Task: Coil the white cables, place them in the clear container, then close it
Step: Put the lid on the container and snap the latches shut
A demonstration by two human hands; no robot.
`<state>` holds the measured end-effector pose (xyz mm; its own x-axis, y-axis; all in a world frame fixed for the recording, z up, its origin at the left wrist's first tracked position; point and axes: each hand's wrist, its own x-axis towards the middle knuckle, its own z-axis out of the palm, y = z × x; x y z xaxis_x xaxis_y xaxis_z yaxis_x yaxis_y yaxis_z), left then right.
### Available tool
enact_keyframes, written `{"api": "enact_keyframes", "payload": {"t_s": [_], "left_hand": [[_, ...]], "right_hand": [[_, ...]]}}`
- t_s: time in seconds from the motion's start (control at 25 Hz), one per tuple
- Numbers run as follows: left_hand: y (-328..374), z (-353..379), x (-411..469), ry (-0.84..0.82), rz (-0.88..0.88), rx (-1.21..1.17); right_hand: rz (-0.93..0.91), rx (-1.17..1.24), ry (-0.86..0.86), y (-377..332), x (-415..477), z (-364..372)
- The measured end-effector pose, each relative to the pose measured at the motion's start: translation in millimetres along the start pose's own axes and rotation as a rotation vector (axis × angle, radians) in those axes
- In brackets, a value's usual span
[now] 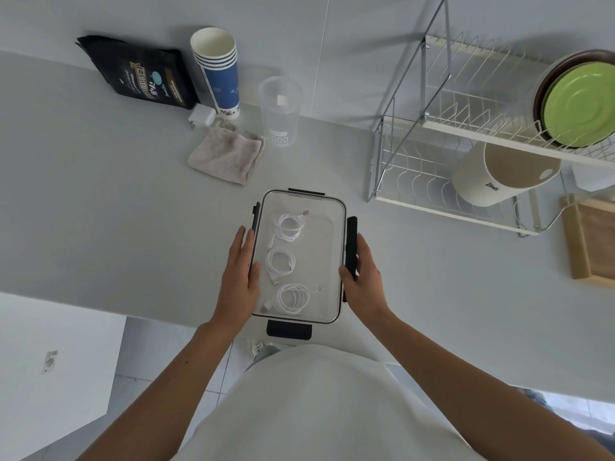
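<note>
With three coiled white cables (289,261) under the clear container (332,261) lid, the left hand (239,281) presses flat while the right hand (362,277) pinches its side latch (351,244), likely to snap it shut.

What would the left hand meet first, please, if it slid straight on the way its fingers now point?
Probably the black side latch of the clear container, just ahead of the left hand; it may slip past it onto bare counter, since depth is unclear.
</note>
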<state>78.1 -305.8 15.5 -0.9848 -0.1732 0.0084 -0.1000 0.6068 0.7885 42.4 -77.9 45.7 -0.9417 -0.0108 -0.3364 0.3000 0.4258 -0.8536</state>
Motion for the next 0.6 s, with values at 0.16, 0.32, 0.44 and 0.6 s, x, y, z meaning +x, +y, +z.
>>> {"api": "enact_keyframes", "payload": {"t_s": [0.16,0.32,0.44,0.6], "left_hand": [[-1,-1,-1,-0.111,0.018,0.108],[2,-2,-1,-0.117,0.022,0.165],[4,-3,0,-0.097,-0.020,0.105],[5,-3,1,-0.056,-0.047,0.091]], "right_hand": [[0.076,0.065,0.002,1,-2,-2],[0.099,0.021,-0.017,1,0,-3],[0.137,-0.059,-0.031,-6,4,-2],[0.130,-0.226,-0.026,-7,7,5]]}}
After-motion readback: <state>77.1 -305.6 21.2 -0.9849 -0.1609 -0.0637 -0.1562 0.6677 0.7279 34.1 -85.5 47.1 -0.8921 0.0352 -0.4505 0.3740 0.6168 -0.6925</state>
